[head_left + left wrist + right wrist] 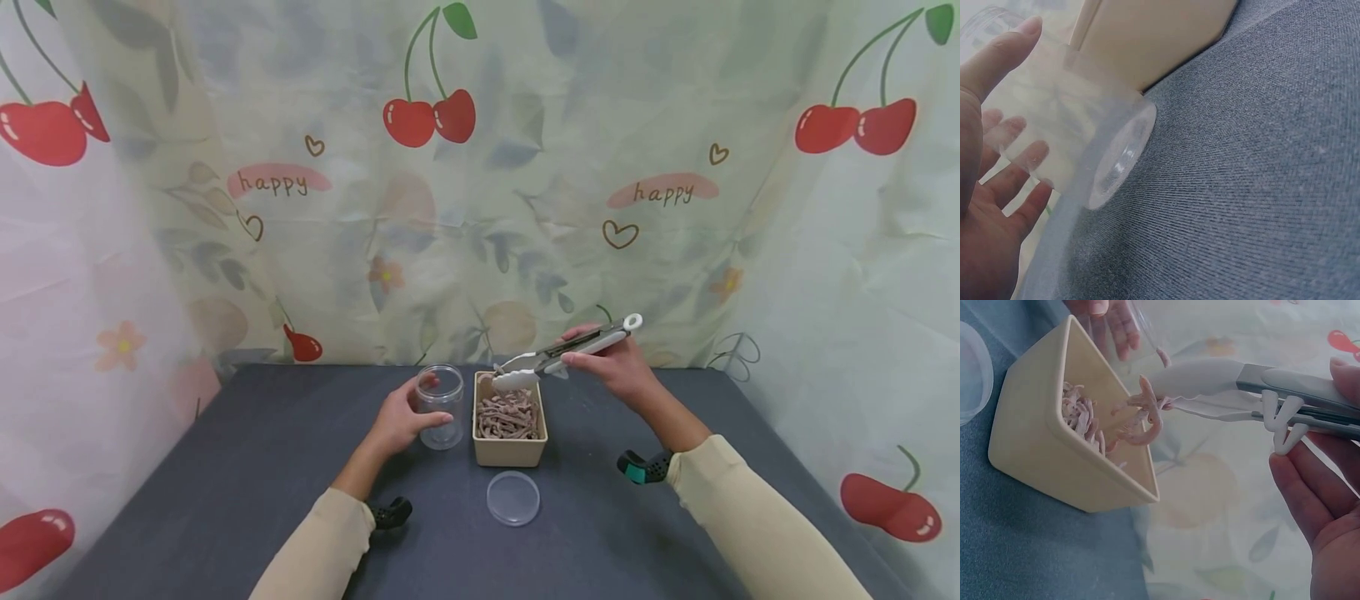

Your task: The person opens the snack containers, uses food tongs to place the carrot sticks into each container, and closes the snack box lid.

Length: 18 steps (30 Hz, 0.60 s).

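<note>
My left hand (396, 418) grips a clear, open-topped jar (442, 392), thumb on the near side and fingers around the far side. In the left wrist view the jar (1079, 125) appears see-through, with its base at the dark cloth. My right hand (622, 371) holds white-and-grey tongs (558, 357) above the back of a beige box (510, 453). Greyish-pink dried strips (510, 417) lie in the box. Between the tongs' tips, a few curled strips (1146, 415) are pinched at the box's rim in the right wrist view.
A round clear lid (513, 498) lies on the dark tablecloth (585, 542) in front of the box. The jar stands just left of the box. Behind the table hangs a curtain (495, 192) printed with cherries, and it also runs along both sides.
</note>
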{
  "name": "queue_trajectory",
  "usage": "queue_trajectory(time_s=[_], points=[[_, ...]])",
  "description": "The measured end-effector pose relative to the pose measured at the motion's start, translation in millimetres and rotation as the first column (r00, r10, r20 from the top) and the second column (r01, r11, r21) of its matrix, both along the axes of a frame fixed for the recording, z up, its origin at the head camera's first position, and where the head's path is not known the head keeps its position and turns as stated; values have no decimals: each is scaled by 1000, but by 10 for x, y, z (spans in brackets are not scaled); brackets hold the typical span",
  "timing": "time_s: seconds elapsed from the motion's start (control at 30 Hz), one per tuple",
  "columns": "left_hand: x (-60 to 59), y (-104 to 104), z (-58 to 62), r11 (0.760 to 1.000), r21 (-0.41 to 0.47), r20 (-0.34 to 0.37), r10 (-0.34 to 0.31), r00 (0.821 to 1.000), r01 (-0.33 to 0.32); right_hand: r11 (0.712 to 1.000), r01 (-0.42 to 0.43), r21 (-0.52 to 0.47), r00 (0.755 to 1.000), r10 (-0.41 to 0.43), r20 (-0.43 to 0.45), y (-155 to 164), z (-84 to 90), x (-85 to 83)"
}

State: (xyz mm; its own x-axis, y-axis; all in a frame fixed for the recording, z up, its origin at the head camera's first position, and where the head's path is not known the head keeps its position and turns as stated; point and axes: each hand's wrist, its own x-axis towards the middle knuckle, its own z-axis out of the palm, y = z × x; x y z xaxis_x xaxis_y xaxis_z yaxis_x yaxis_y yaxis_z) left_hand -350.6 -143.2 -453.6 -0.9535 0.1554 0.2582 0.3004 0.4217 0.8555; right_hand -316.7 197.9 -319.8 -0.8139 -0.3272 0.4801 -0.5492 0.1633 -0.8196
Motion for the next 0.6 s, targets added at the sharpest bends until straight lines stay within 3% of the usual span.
queue_trajectory(time_s=[0.3,0.53,0.6], points=[[-6,-1,-12,1000,-2,9,-2,1000,2,999,-10,-37,1000,10,-2,-27,-13,-17],[-3,4,-10,1000,14,3,-5,1000,5,996,-15,-88,1000,12,-29,25,-327,-203],[0,6,-12,1000,14,0,-4,1000,4,995,-3,-96,1000,2,-11,14,-392,-190]])
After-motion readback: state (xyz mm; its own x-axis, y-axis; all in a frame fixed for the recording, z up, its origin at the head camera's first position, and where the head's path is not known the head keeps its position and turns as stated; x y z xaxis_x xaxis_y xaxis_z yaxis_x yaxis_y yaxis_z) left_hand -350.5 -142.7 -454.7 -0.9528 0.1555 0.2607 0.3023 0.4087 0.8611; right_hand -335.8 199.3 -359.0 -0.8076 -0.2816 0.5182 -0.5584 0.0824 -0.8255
